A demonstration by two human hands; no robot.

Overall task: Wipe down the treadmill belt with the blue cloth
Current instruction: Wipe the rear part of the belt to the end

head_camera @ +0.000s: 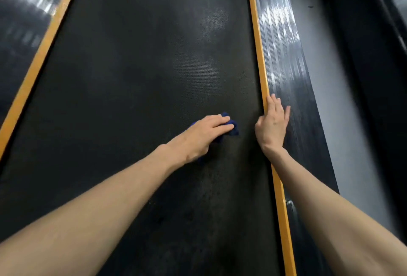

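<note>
The black textured treadmill belt (132,77) fills the middle of the view, running away from me. A crumpled blue cloth (234,128) lies on the belt toward its right side, mostly hidden under my left hand (204,134), which presses down on it with fingers fairly straight over the cloth. My right hand (273,125) rests flat on the right side rail, fingers straight, its thumb side lying over the orange strip. Pale smudges show on the belt farther ahead.
Orange edge strips (257,44) run along both sides of the belt. Ribbed glossy black side rails (284,59) lie outside them, left and right. A grey floor (330,99) and a dark machine base lie to the right.
</note>
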